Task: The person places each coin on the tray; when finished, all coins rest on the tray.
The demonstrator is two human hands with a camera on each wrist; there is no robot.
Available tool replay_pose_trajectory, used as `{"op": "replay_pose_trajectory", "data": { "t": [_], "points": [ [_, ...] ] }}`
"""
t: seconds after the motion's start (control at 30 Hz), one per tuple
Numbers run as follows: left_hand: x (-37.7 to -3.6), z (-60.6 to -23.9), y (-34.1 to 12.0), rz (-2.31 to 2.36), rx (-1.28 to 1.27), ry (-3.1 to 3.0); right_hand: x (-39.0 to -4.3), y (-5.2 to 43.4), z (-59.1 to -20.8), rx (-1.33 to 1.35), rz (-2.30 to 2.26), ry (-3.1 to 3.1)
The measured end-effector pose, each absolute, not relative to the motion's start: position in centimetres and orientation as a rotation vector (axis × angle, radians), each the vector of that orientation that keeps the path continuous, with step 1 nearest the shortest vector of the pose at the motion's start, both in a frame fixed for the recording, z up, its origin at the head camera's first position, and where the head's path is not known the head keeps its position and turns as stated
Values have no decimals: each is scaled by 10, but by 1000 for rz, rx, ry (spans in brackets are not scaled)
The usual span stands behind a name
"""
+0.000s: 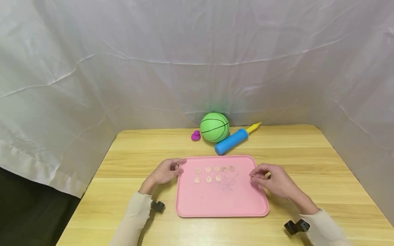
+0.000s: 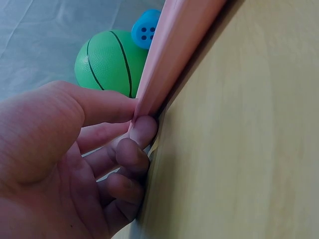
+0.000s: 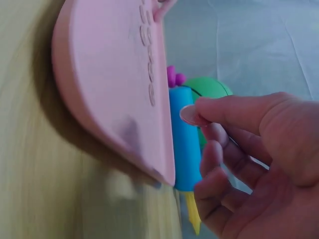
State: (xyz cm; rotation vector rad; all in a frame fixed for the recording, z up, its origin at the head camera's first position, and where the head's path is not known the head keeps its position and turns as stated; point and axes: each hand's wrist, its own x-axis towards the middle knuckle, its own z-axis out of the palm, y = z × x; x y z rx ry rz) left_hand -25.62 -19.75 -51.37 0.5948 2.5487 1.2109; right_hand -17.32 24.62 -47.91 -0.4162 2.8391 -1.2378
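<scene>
A pink tray [image 1: 221, 203] lies on the table, with several round copper-coloured coins [image 1: 208, 179] set out on it in two rows, the far row longer than the near one. My left hand [image 1: 165, 171] pinches the tray's left rim near the far corner, thumb on one side and fingertip on the other in the left wrist view. Over the tray's right edge, my right hand [image 1: 274, 179] holds a coin [image 3: 192, 115] between thumb and index finger. That coin is above the tray surface, its other fingers loosely curled behind it.
Behind the tray are a green ball [image 1: 214, 127], a blue hand pump [image 1: 231, 141] with a yellow nozzle, and a small purple knobbed object [image 1: 195, 136]. A pale curtain [image 1: 172, 92] hangs around the wooden table [image 1: 147, 143]. Purplish marks stain the tray's middle.
</scene>
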Motion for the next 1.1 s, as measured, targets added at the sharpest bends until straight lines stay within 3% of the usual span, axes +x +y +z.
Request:
{"op": "replay_pose_trajectory", "data": {
  "t": [0.53,1.1],
  "points": [
    [-255,-513,-199,1202,590,2563,-190,202,-491,-262,-1408,2640],
    [-256,-514,-198,1197,598,2563,-199,169,-502,-369,-1346,2712]
  ]
}}
